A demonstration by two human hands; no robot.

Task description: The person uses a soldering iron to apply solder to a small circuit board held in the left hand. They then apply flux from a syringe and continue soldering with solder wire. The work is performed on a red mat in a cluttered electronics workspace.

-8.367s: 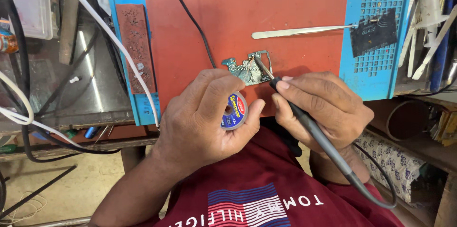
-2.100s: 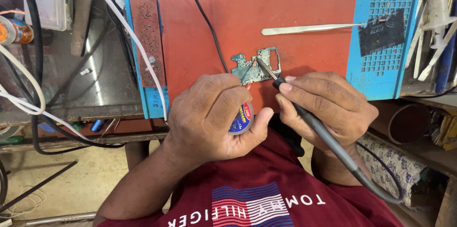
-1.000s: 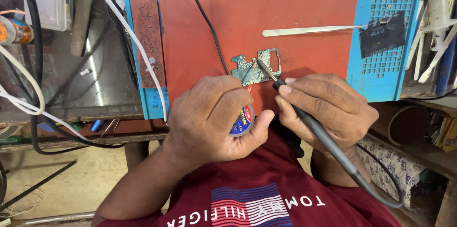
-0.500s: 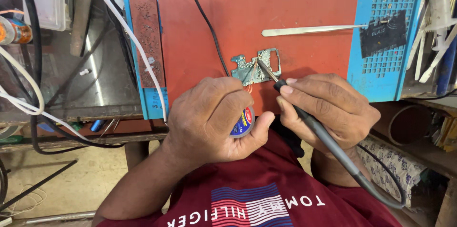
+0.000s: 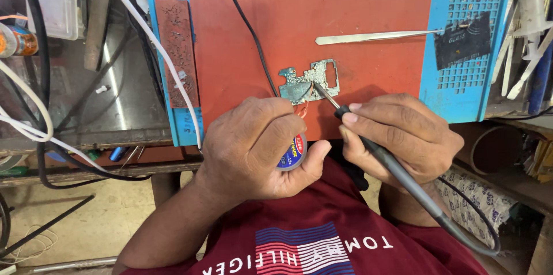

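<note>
My left hand (image 5: pixel 259 148) was clamped round a small round spool (image 5: pixel 292 153) with a blue-and-red label. My right hand (image 5: pixel 403 136) gripped the soldering iron (image 5: pixel 368 145), its tip on the circuit board (image 5: pixel 308 82) lying on the red mat (image 5: pixel 345 15).

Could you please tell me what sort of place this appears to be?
Probably an electronics repair bench: a small circuit board lies on a red work mat, the right hand holds a soldering iron to it, and tweezers lie nearby.

A red-and-blue work mat (image 5: pixel 368 15) carries a small circuit board (image 5: pixel 308 82) near its front edge, metal tweezers (image 5: pixel 374 37) lying just beyond the board.
</note>
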